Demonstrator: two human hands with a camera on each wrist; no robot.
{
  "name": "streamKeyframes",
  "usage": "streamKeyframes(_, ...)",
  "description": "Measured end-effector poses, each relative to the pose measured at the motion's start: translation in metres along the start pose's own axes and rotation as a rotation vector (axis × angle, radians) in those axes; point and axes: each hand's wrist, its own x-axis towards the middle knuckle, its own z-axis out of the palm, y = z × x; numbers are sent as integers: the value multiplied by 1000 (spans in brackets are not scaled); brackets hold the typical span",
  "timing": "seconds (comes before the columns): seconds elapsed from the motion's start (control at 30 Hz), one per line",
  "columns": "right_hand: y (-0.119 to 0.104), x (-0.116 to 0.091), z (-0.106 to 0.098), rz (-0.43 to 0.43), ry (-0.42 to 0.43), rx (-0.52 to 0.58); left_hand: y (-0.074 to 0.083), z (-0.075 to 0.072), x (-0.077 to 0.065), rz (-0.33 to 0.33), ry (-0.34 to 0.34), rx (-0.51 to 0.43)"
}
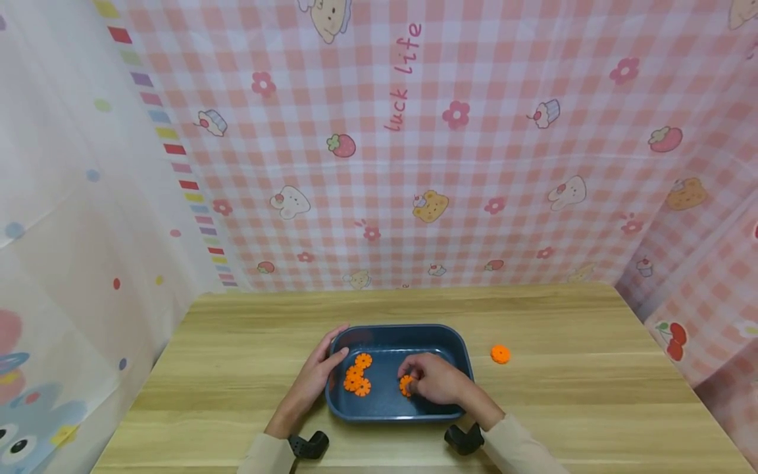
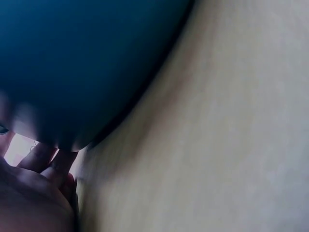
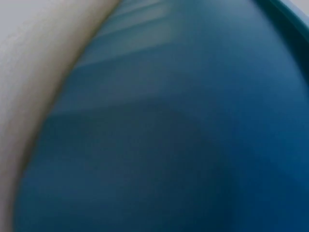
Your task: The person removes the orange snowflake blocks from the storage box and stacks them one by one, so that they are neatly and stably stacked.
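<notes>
Pale wooden table (image 1: 213, 368), pink checked cloth (image 1: 379, 187) hanging behind it, lettering "luck life" (image 1: 403, 69) on that cloth, white cloth (image 1: 65, 178) with coloured dots (image 1: 116, 284) at left

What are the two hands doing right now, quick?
Left hand: holding the left side of the blue tray, thumb over the rim.
Right hand: closed, fingers pinching an orange flower-shaped piece.

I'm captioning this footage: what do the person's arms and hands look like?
The left sleeve and right sleeve are pale beige. A black left wrist device and right wrist device show beside them. The left hand and right hand wear no gloves.
</notes>
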Motion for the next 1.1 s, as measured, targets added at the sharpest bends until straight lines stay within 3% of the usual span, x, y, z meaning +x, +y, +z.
streamKeyframes(0.17, 0, 1, -1, 1, 26, 97, 0, 0, 1, -8, 8, -4)
streamKeyframes(0.43, -6, -3, -8, -4, 54, 353, 1, 0, 0, 8, 7, -19)
streamKeyframes(0.83, -2, -7, -13, -41, 118, 472, 0, 2, -1, 0, 19, -39)
streamKeyframes(1.1, 0, -15, -22, -61, 110, 537, 0, 2, -1, 0, 21, -37)
